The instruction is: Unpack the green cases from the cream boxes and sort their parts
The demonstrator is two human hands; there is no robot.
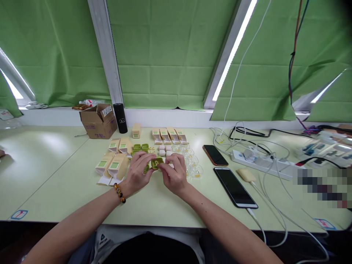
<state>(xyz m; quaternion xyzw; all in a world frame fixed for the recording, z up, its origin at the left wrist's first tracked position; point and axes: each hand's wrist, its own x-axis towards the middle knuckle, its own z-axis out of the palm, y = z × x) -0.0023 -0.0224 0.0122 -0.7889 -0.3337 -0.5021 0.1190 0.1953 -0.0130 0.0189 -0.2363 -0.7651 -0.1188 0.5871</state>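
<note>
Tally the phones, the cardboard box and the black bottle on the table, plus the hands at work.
Phones: 2
Cardboard box: 1
Black bottle: 1
Left hand and right hand, both on a small green case: 2
Total: 6

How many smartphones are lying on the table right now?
2. A black-screened smartphone with an orange edge lies right of the clear trays; a larger black smartphone, nearer the table edge, has a white cable plugged in. None seem hidden.
</note>
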